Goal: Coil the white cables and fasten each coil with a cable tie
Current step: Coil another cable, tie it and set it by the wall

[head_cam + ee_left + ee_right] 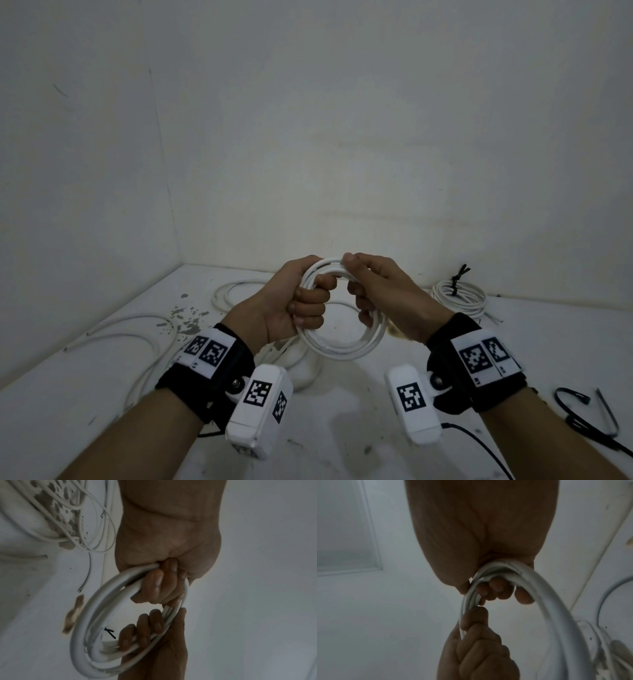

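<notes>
Near the front right edge of the tabletop [342, 445] lie some loose black cable ties [582, 414], well apart from both hands. They are on the right side, so the right hand [387, 294] is the nearer one to fetch a tie.

Above the middle of the tabletop, both hands hold up one white cable coil [342, 346]. The ring hangs between them, standing up more than lying flat. The left hand [291, 305] has its fingers [157, 582] curled tight round the left side of the ring. The right hand has its fingers [498, 589] curled round the right side, and its thumb pinches the top. The two hands almost touch at the top. No tie is on this coil yet, I think.

On the left side of the tabletop, more loose white cables [144, 329] lie spread out. Near the back right, a tied coil [459, 298] rests with a black tie [457, 277] round it.
</notes>
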Demonstrator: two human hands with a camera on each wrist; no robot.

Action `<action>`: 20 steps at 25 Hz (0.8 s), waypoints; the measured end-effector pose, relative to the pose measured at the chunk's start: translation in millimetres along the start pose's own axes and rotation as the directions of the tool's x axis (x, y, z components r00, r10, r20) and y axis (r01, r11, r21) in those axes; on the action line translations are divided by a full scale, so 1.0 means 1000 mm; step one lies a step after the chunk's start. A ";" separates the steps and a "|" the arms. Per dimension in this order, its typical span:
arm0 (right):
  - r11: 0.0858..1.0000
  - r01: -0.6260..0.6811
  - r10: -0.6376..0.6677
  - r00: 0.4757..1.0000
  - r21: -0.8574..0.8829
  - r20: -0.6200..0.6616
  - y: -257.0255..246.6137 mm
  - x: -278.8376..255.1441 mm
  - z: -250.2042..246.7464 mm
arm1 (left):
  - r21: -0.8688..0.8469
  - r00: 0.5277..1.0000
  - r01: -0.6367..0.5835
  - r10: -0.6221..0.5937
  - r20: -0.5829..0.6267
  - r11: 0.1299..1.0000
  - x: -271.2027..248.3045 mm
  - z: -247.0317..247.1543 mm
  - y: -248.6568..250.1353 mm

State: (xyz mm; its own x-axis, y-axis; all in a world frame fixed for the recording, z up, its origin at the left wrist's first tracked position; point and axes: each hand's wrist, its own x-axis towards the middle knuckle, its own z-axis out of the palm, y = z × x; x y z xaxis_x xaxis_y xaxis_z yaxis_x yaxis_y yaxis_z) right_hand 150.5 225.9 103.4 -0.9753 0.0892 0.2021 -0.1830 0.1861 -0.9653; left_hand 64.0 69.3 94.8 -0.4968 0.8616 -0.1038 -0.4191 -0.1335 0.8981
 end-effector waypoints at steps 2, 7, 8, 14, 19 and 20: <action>1.000 0.022 -0.022 0.999 -0.019 -0.033 -0.001 0.001 -0.002 | 0.034 0.999 0.001 0.001 -0.048 0.999 0.000 0.000 0.002; 0.985 0.139 -0.151 0.980 -0.099 -0.130 0.002 0.002 -0.001 | 0.038 0.995 -0.038 0.041 -0.089 0.999 -0.001 0.003 0.005; 0.986 0.148 -0.158 0.977 -0.072 -0.146 0.002 0.002 -0.001 | 0.039 0.994 -0.052 0.056 -0.097 0.998 -0.001 0.004 0.004; 0.985 0.166 -0.173 0.959 -0.048 -0.226 0.007 0.002 0.001 | -0.012 0.995 -0.085 0.084 -0.063 0.996 0.000 0.008 0.003; 0.988 0.147 -0.128 0.952 0.047 -0.279 0.007 0.002 0.007 | -0.032 0.996 -0.090 0.089 -0.031 0.995 -0.002 0.009 0.003; 0.988 0.146 -0.124 0.951 0.059 -0.283 0.008 0.002 0.007 | -0.039 0.996 -0.088 0.087 -0.024 0.995 -0.002 0.008 0.003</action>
State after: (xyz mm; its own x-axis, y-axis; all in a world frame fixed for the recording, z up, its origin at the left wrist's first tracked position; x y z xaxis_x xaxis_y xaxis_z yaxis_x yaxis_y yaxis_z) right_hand 146.0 220.7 95.4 -0.8699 0.3389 0.3582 -0.3302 0.1392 -0.9336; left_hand 70.5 70.9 101.3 -0.5497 0.8346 -0.0358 -0.4029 -0.2274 0.8865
